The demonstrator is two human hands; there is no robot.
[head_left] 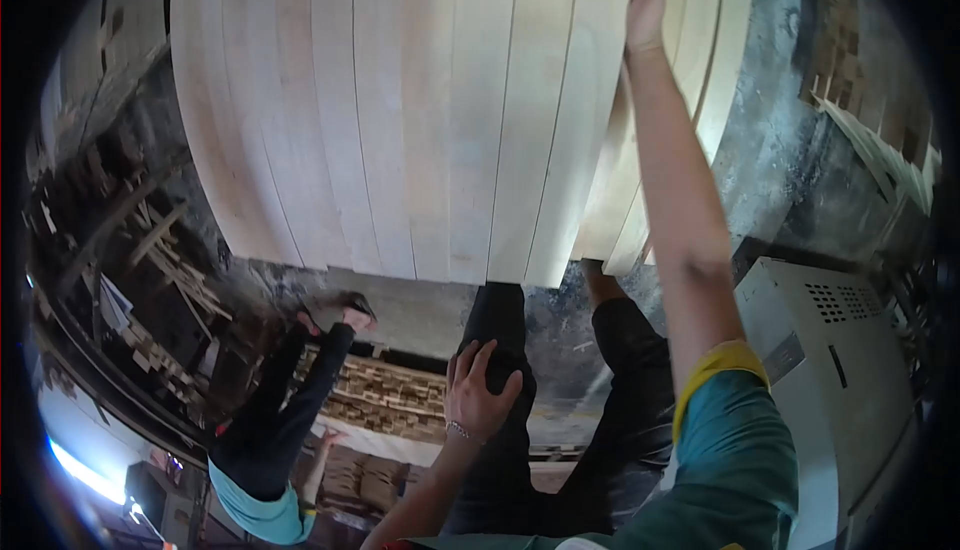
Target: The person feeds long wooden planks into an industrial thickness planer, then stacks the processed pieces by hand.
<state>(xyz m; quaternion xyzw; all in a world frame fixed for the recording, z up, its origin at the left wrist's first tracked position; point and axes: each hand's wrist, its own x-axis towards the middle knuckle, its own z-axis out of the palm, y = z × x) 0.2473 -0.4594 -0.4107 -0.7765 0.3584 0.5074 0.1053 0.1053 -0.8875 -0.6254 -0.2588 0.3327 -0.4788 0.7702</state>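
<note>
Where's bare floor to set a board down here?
Bare concrete between the board stack and the co-worker's feet; a second strip between the stack and the grey cabinet. The left side is crowded with offcuts.

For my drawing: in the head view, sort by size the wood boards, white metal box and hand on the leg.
1. wood boards
2. white metal box
3. left hand, though it sits nearer the camera.

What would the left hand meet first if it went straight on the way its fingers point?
Probably the near ends of the pale boards; the left hand lies on a black trouser leg, depth unclear.
</note>
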